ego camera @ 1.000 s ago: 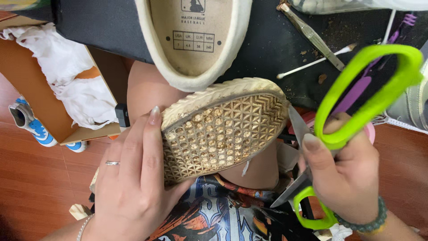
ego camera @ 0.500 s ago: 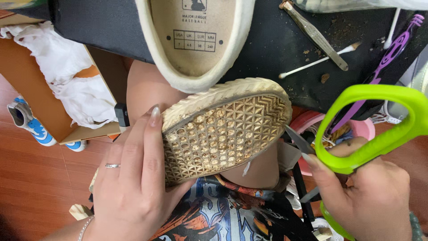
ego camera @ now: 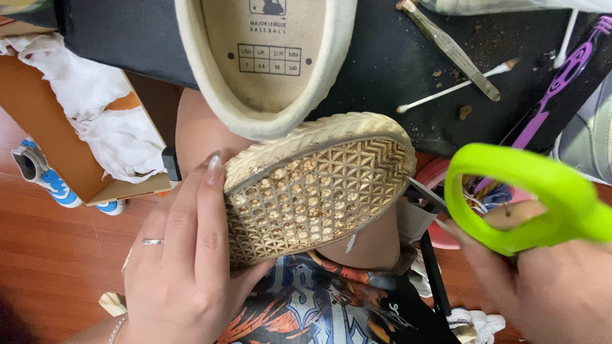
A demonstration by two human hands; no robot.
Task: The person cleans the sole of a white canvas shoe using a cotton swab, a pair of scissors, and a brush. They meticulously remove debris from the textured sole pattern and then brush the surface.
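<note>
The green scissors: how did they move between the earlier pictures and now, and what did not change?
The right hand has swung the green scissors down and toward the lower right; their handle loop, first raised near the top right, now lies level beside the shoe sole, larger in view. Nothing was picked up or released. The left hand still holds the upturned sole in the same place.

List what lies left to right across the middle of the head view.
Blue-and-white toy → white cloth → left hand → upturned shoe sole → green-handled scissors in the right hand.
</note>
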